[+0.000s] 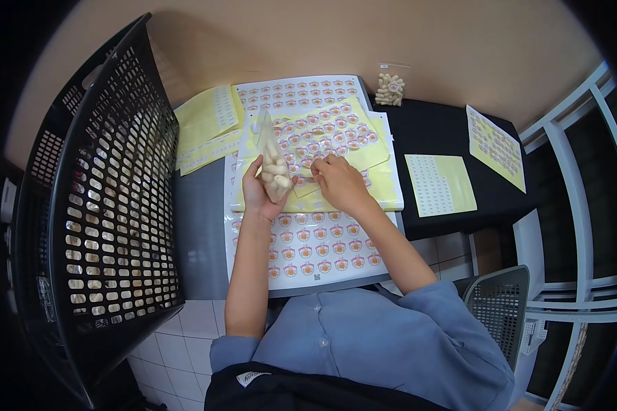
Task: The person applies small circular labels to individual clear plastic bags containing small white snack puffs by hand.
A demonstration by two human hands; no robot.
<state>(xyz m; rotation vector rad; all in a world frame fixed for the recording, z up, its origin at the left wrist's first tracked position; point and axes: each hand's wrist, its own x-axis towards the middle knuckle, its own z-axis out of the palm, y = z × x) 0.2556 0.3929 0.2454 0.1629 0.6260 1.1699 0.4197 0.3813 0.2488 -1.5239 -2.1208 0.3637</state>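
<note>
My left hand [259, 195] is wrapped round the lower part of a clear plastic bag [274, 164], held upright, with pale, rounded pieces inside. To its right, my right hand [336, 179] rests over a yellow sheet of round pink-and-orange stickers [329, 131], its fingers bent and pressed together at the sheet's surface. Whether a sticker is between those fingertips is too small to tell. Under the yellow sheets lies a large white sheet printed with the same round labels [308, 257].
A tall black perforated basket [116, 185] stands at the left. Yellow sheets [209, 123] lie beside it. On the black cloth [425, 130] at the right are a filled bag [390, 89], a small-label sheet [440, 185] and another sticker sheet [495, 147]. A chair [498, 301] is at the lower right.
</note>
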